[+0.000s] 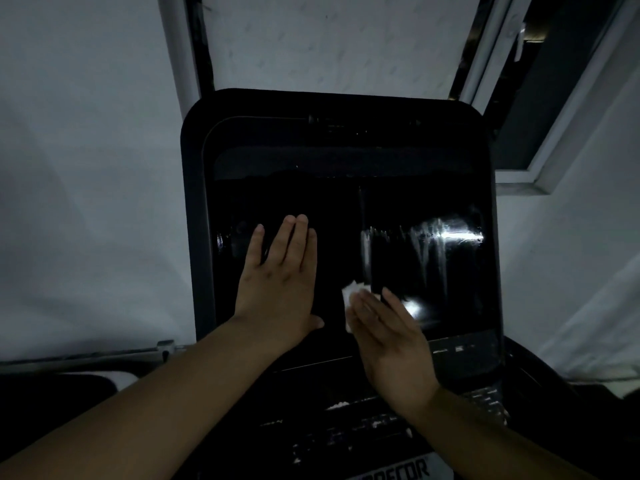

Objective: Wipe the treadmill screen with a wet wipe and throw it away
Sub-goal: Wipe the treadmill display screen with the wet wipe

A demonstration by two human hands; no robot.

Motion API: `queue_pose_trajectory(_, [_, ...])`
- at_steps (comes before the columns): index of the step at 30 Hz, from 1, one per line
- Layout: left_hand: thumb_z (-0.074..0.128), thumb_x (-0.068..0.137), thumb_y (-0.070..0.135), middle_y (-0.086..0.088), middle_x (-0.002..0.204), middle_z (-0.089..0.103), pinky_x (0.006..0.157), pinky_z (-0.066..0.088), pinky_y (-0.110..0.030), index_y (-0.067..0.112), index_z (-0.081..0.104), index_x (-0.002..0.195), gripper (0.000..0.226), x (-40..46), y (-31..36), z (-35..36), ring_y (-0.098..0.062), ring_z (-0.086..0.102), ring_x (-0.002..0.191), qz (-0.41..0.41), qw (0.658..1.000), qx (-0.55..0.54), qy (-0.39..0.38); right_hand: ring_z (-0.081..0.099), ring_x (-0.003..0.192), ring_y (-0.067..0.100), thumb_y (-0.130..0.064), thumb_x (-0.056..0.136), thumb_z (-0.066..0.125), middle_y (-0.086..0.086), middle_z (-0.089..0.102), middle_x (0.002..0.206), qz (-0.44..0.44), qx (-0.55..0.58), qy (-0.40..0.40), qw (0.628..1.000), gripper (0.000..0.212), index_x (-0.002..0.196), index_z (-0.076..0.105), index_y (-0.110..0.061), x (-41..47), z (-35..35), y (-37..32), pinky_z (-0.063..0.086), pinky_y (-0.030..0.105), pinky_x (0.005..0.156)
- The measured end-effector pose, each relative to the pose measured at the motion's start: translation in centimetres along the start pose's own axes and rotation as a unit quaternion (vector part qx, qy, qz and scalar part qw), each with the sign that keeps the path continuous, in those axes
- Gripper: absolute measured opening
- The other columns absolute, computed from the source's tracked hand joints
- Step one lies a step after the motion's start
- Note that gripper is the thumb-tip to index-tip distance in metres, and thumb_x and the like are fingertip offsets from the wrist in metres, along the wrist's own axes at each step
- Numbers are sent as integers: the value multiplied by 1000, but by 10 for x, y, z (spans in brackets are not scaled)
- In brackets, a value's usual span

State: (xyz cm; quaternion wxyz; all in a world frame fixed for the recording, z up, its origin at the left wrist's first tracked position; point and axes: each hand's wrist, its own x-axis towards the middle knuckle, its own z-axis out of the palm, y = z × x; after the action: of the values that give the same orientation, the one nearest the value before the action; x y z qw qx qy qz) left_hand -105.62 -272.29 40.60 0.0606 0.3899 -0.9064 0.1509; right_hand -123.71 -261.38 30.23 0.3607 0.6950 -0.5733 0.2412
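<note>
Single head cam, wide-angle, looks fwd and down, close on treadmill screen (pixel 346 237); screen fills frame centre.

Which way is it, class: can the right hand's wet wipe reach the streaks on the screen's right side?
Probably yes: the right hand presses the wet wipe just below-left of the streaks, with bare screen between.

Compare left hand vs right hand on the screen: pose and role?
The left hand lies flat with nothing under it; the right hand presses a white wet wipe. The left hand sits on the screen's left half; the right hand is lower, near centre. Both have straight fingers on the glass.
</note>
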Motion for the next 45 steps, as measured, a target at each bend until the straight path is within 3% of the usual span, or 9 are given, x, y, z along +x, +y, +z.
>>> queue_pose_trajectory(6, [55, 82, 79, -20, 159, -39, 120, -16, -60, 2, -28, 152, 133, 8, 12, 2, -31, -36, 148, 26, 1000, 15, 3, 57, 130, 30, 0, 92, 61, 19, 65, 131, 13, 8, 7, 1000, 23, 111, 73, 4, -10, 3, -4, 40, 56, 112])
queue_pose_trajectory(14, [59, 80, 77, -18, 162, -35, 119, -17, -60, 4, -24, 155, 134, 14, 13, 6, -31, -35, 149, 19, 1000, 19, -2, 63, 123, 32, -10, 101, 45, 21, 67, 127, 18, -50, 48, 997, 32, 112, 71, 3, 93, 9, 56, 35, 51, 117])
queue_pose_trajectory(19, [63, 79, 75, -18, 164, -31, 119, -19, -59, 5, -20, 157, 134, 16, 15, 5, -31, -31, 151, 14, 1000, 14, -1, 63, 123, 29, -13, 91, 60, 18, 67, 129, 30, -81, 28, 996, 29, 114, 71, 0, 142, 14, 85, 31, 44, 120])
queue_pose_trajectory(27, [63, 80, 74, -18, 163, -34, 119, -19, -60, 5, -23, 155, 134, 15, 14, 5, -31, -33, 150, 13, 1000, 10, -6, 63, 122, 31, -10, 96, 55, 18, 69, 124, 24, -45, 30, 998, 25, 111, 72, 2, 79, 3, 51, 37, 46, 116])
queue_pose_trajectory(35, [62, 80, 76, -18, 162, -36, 119, -19, -60, 3, -26, 154, 136, 14, 15, 5, -32, -34, 149, 16, 1000, 11, -4, 56, 132, 29, -2, 84, 68, 17, 65, 133, -3, -4, -53, 999, 31, 115, 73, 1, -32, -11, 5, 36, 47, 117])
queue_pose_trajectory(45, [63, 80, 74, -18, 162, -35, 120, -17, -60, 4, -25, 154, 134, 15, 16, 4, -31, -34, 149, 13, 1000, 14, -9, 64, 120, 31, -11, 94, 53, 17, 69, 124, 20, -56, 13, 998, 27, 110, 73, 0, 76, -4, 66, 40, 48, 114])
